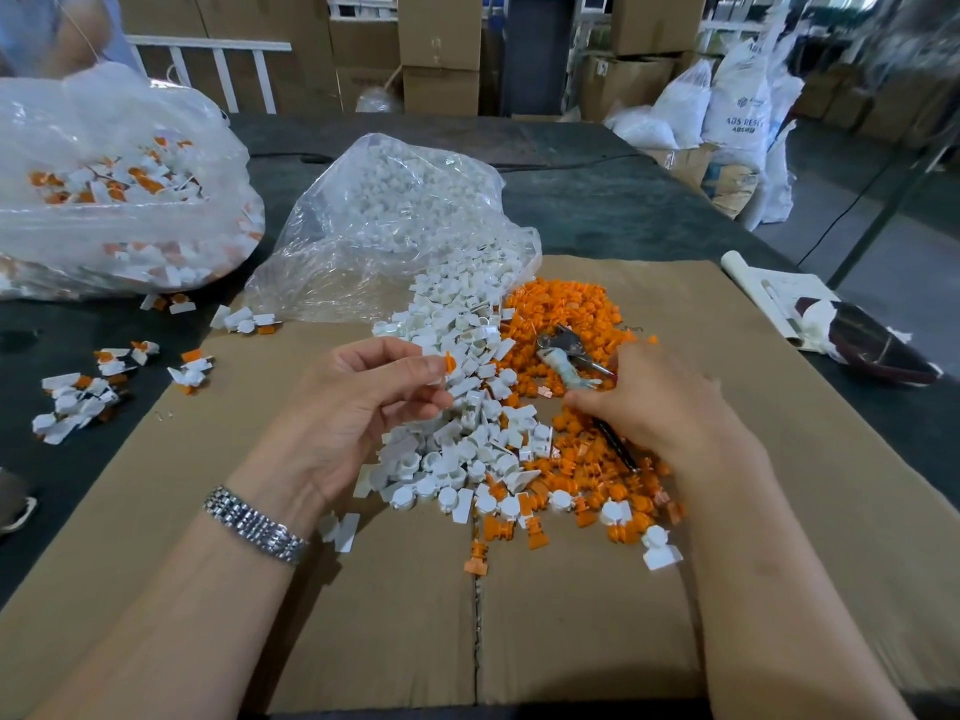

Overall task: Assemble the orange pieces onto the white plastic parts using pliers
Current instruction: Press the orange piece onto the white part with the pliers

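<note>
— What is in the bags in front of you?

— You have two clear plastic bags on the dark table. The nearer bag lies open toward you and holds white plastic parts, which spill from its mouth onto the cardboard sheet in a long heap. The far-left bag holds white parts with orange fitted to them, and a few more of these finished pieces lie scattered on the table beside it.

— And the orange pieces?

— The orange pieces sit loose in their own heap on the cardboard, touching the right side of the white heap.

— What are your hands doing?

— Your left hand, a metal watch band on its wrist, pinches one small orange piece with a white part between thumb and fingertips, lifted above the white heap. Your right hand rests on the orange heap with its fingers curled round the pliers, whose head points away from you over the pile.

— Any writing you can read?

— On the white sacks stacked past the table's far right corner you can make out "ABS RESIN"; the smaller print is too blurred to tell.
</note>
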